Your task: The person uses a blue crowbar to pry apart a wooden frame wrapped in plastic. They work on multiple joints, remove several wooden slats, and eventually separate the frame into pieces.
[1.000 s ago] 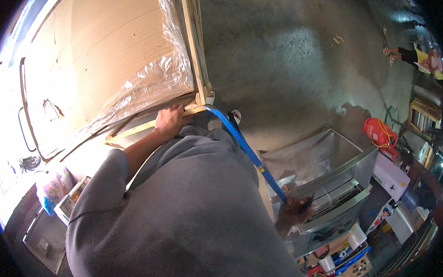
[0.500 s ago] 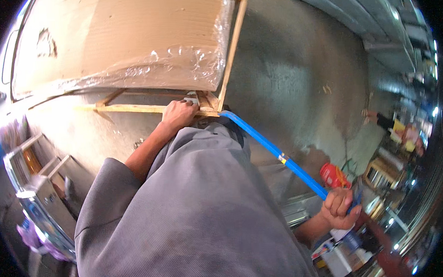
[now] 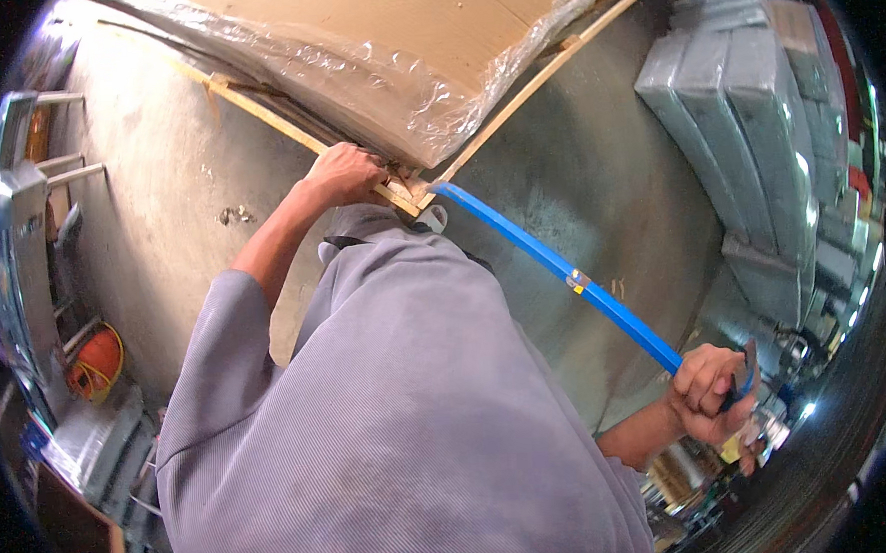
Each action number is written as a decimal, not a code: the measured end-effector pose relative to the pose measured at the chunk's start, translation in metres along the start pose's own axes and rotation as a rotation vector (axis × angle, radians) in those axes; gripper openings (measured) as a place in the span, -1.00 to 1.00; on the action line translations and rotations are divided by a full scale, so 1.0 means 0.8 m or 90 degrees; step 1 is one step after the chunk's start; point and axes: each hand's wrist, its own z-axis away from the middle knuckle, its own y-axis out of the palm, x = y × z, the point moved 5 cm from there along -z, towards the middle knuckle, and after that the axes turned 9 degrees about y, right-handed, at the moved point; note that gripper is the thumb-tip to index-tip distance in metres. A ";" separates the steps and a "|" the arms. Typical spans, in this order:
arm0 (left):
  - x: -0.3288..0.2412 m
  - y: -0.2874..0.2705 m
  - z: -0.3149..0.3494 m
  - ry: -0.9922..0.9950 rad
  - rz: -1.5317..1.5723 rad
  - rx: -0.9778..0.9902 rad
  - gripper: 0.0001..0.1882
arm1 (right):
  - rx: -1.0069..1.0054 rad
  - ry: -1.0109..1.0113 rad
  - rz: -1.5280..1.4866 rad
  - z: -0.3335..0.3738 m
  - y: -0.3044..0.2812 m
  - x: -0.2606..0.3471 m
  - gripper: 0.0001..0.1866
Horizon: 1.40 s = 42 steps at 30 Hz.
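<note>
**Head view: blue pry bar set at the corner of a wrapped crate**

Head camera looks down over the person's grey-shirted back [image 3: 401, 429] onto a concrete floor [image 3: 578, 169]. Largest thing in sight is a flat cardboard-faced crate [image 3: 370, 30] wrapped in clear plastic film, lying across the top of the picture inside a light wooden frame [image 3: 514, 103]. At the upper right stands a stack of grey wrapped bundles [image 3: 746, 130]. Along the left edge runs a shiny metal rack [image 3: 11, 249], with an orange cable reel [image 3: 92, 360] low beside it.

A long blue pry bar [image 3: 552, 261] slants from the lower right up to the near corner of the wooden frame, where its tip meets the wood. The right hand [image 3: 710, 393] is clenched around the bar's lower end, fingers wrapped fully over it. The left hand [image 3: 347, 171] is pressed on the frame's corner, fingers curled over the wooden edge just beside the bar's tip, right under the bunched plastic film [image 3: 435, 127]. The two hands are well apart, one at each end of the bar.
</note>
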 end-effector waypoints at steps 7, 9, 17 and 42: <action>-0.002 0.007 0.007 -0.031 0.015 -0.056 -0.64 | 0.030 -0.029 0.056 -0.002 -0.032 -0.027 -0.53; -0.003 0.008 0.007 -0.020 0.013 -0.091 -0.63 | -0.012 -0.069 0.010 0.001 -0.045 -0.031 -0.52; 0.001 0.021 0.003 -0.043 -0.009 -0.056 -0.68 | 0.061 0.070 0.176 0.008 -0.032 -0.013 -0.49; -0.045 -0.013 -0.009 -0.143 -0.026 -0.041 -0.43 | 0.168 -0.051 0.112 -0.179 0.059 -0.017 -0.53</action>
